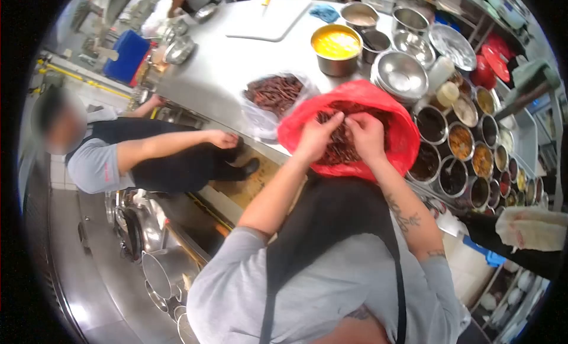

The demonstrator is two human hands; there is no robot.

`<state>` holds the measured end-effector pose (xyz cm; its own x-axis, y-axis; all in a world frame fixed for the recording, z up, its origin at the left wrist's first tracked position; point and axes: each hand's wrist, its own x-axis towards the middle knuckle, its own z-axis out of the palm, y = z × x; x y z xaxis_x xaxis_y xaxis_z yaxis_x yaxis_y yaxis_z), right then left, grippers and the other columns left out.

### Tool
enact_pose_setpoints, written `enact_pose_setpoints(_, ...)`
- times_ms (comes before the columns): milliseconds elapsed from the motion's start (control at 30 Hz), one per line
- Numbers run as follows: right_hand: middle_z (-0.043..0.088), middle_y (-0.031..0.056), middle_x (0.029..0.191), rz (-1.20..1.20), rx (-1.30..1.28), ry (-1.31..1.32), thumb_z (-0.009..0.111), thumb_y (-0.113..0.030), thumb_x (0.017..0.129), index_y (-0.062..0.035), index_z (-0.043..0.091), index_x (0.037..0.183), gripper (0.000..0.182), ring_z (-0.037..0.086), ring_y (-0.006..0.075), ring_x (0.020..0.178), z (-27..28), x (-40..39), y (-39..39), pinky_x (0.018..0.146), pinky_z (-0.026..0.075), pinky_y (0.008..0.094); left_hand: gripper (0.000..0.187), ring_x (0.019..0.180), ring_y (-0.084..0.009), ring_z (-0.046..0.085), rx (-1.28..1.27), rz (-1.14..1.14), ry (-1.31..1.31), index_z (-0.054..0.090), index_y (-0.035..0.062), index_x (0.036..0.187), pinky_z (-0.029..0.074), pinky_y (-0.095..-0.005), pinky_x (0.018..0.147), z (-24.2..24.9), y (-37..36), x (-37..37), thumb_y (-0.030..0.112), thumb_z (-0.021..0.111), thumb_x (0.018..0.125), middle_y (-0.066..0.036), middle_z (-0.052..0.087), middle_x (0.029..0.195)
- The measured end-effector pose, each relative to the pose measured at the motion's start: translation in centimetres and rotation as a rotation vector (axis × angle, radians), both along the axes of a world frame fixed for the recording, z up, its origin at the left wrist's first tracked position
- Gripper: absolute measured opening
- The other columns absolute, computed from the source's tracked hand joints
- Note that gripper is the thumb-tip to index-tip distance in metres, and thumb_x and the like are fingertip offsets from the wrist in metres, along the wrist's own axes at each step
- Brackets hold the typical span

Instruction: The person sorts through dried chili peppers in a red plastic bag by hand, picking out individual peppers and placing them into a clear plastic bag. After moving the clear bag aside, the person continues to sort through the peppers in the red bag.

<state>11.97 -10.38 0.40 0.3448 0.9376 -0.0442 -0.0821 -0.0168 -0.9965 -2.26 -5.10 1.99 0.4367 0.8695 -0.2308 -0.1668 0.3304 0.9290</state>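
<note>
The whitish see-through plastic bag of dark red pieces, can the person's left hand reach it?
Probably yes: the whitish plastic bag looks open and sits close to the left hand; only the rim of the red plastic bag seems between them.

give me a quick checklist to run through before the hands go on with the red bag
1. Red bag open: ok, its mouth is spread wide.
2. Left hand and right hand over the dark red pieces: ok, both are at the mouth.
3. Firm grip on a piece: cannot tell, the hands hide it.
4. Red bag fully supported by the table: cannot tell, its underside is hidden.
5. Pot with yellow contents out of the hands' way: ok, it stands beyond the bag.
6. Co-worker's nearer hand apart from the bag: ok.
</note>
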Motion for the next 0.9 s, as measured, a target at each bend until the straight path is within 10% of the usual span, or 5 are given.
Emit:
enact_pose_setpoints(167,0.068,0.0067,0.071,-0.031,0.022,-0.084,0.065,-0.006,0.092,0.0036,0.068,0.093,0.010,0.061,0.0115,0.060,-0.4,-0.1,0.1,0.058,0.050,0.0280,0.013,0.074,-0.0093,0.065,0.052,0.052,0.047,0.067,0.0065,0.099,0.051,-0.0244,0.062,1.2,-0.8,0.7,0.019,0.067,0.096,0.000,0.069,0.087)
enact_pose_setpoints(367,0.066,0.0018,0.081,0.174,0.017,0.540,0.061,-0.008,0.097,0.0006,0.064,0.094,0.010,0.060,0.0080,0.070,-0.2,0.5,-0.2,0.059,0.047,0.0240,0.011,0.074,-0.0152,0.066,-0.260,-0.014,-0.324,0.064,0.0066,0.101,0.053,-0.0299,0.064,0.9,-0.4,0.5,0.017,0.062,0.098,-0.004,0.069,0.088)
enact_pose_setpoints(667,0.068,0.0080,0.077,0.136,0.041,-0.193,0.066,-0.020,0.094,0.0024,0.068,0.093,0.022,0.063,0.0152,0.071,0.3,1.4,-0.3,0.067,0.050,0.0313,0.026,0.076,-0.0076,0.060,0.266,0.170,0.209,0.068,0.0017,0.109,0.049,-0.0269,0.067,0.2,0.1,0.4,0.025,0.067,0.097,-0.002,0.069,0.094)
enact_pose_setpoints(900,0.060,0.0034,0.075,0.241,0.188,-0.196,0.059,-0.002,0.091,-0.0007,0.062,0.089,0.003,0.056,0.0144,0.066,-0.2,1.6,-0.6,0.063,0.047,0.0301,0.013,0.065,-0.0065,0.054,-0.230,-0.001,-0.220,0.063,0.0117,0.095,0.040,-0.0227,0.053,0.4,-0.9,0.4,0.024,0.063,0.098,0.004,0.062,0.083)
